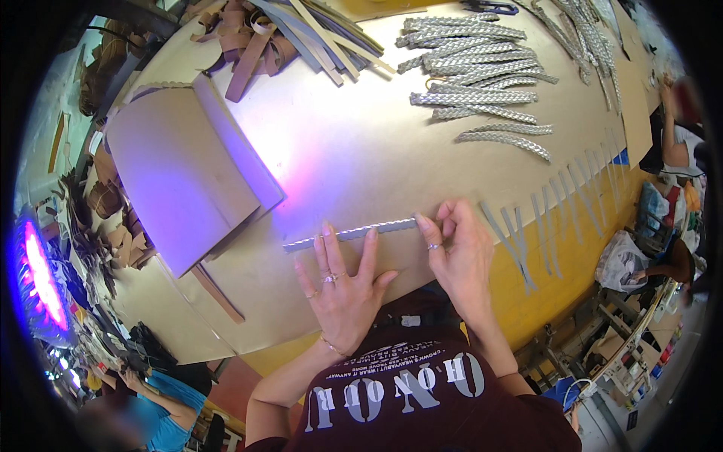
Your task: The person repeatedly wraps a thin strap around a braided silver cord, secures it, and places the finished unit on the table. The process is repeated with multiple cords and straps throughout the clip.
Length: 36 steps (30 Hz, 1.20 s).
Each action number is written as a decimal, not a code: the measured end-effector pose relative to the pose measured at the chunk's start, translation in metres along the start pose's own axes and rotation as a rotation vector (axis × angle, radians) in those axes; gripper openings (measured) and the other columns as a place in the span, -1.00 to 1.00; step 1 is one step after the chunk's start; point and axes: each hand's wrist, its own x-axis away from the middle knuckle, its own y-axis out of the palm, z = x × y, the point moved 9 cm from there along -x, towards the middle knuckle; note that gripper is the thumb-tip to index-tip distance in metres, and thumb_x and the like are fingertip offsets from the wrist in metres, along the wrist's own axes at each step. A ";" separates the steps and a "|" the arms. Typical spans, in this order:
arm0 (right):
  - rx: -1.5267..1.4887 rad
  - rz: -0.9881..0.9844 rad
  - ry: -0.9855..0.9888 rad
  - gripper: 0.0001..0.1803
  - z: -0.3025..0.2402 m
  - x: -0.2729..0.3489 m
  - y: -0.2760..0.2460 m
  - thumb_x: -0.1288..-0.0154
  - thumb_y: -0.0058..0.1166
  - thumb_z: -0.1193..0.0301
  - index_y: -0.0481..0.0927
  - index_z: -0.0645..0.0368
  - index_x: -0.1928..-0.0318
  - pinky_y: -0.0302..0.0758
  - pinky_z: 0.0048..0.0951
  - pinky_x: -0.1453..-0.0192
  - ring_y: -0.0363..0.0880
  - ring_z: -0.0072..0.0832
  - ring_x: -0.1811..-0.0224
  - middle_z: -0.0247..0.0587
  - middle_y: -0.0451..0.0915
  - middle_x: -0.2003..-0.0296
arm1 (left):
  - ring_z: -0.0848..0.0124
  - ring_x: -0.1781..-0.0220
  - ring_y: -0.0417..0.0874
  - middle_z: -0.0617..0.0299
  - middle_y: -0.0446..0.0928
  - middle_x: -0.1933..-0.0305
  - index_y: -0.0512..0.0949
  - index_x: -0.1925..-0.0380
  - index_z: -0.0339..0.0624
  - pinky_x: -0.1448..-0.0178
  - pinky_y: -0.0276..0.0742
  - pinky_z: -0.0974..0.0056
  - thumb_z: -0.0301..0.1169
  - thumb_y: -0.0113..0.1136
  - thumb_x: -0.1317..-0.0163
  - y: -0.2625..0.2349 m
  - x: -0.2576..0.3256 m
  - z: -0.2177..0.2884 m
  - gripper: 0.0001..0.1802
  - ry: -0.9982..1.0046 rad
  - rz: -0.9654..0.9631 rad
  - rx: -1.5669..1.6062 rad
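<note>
Holding a silver-edged grey strip on the worktop

Silver-edged grey strip: one, lying slantwise near the worktop's front edge, before the person. Left hand: fingers spread wide, tips laid across the strip. Right hand: thumb and forefinger narrowed, holding the strip's right end. Far side: braided silver strips, in a loose stack. Right side: thin grey strips, in a spaced row. Left side: folded tan sheet. Beyond it: brown strips, curled, heaped.
</note>
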 end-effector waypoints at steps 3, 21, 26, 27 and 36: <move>-0.059 -0.020 0.022 -0.77 0.004 -0.003 -0.004 -0.27 0.32 0.38 0.51 0.16 0.22 0.28 -0.33 0.47 0.32 -0.40 0.59 -0.27 0.32 0.62 | -0.02 -0.62 0.02 -0.04 0.03 -0.60 0.30 -0.45 0.12 -0.57 -0.35 -0.28 0.20 0.16 -0.25 0.002 0.004 -0.014 -0.17 0.004 -0.047 0.166; 0.445 0.029 -0.604 -0.81 -0.021 -0.179 -0.064 -0.22 0.29 0.33 0.64 -0.03 0.15 0.32 -0.17 -0.16 0.46 -0.25 -0.08 -0.26 0.51 0.09 | -0.15 -0.61 -0.02 -0.27 0.06 -0.54 0.47 -0.24 -0.13 -0.59 -0.44 -0.29 -0.29 0.35 -0.13 -0.050 0.017 -0.069 -0.37 -0.133 0.370 0.370; 0.396 0.143 -0.758 -0.84 -0.021 -0.177 -0.079 -0.27 0.23 0.32 0.58 0.02 0.19 0.28 -0.18 -0.22 0.47 -0.31 -0.05 -0.30 0.54 0.14 | -0.10 -0.51 0.24 -0.22 0.30 -0.43 0.58 -0.09 -0.15 -0.60 -0.19 -0.19 -0.40 0.36 -0.12 -0.086 -0.028 -0.014 -0.53 0.095 0.490 0.564; 0.370 0.170 -0.739 -0.87 -0.019 -0.179 -0.084 -0.31 0.19 0.34 0.56 0.04 0.18 0.25 -0.19 -0.27 0.51 -0.34 -0.01 -0.32 0.58 0.21 | -0.09 -0.48 0.30 -0.22 0.33 -0.41 0.59 -0.08 -0.15 -0.59 -0.09 -0.15 -0.42 0.35 -0.13 -0.089 -0.038 -0.007 -0.55 0.138 0.474 0.674; 0.218 0.132 -0.755 -0.90 -0.052 -0.172 -0.108 -0.37 0.13 0.38 0.54 0.10 0.19 0.30 -0.14 -0.25 0.62 -0.27 0.15 -0.25 0.65 0.29 | 0.15 -0.32 0.52 -0.10 0.52 -0.25 0.42 -0.27 -0.33 -0.39 0.43 0.13 -0.34 0.12 -0.45 -0.076 -0.173 0.021 -0.54 0.024 0.164 1.650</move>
